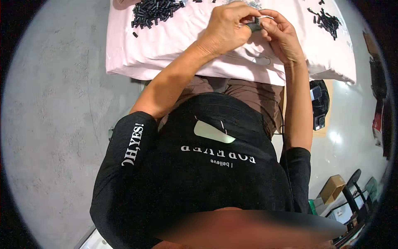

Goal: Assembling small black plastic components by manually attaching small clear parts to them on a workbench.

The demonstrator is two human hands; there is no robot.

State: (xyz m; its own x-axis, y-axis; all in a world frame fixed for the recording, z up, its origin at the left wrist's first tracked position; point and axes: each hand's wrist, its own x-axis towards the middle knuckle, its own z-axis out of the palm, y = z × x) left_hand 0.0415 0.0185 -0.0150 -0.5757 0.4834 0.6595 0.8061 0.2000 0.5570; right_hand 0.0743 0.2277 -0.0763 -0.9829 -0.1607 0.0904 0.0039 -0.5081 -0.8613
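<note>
The left hand (227, 29) has its grip clamped on a small dark piece (254, 27) with a greenish edge, held just above the pink-covered bench (132, 54); the right hand (287, 39) meets the piece from the other side, thumb and fingers curled about its right end, though I cannot tell whether that grip is clamped on it; the fingers partly hide the piece; a large heap of short black parts (152, 13) lies on the bench to the left, with one loose black part (135, 35) near it; a smaller black heap (328, 24) lies well apart to the right.
</note>
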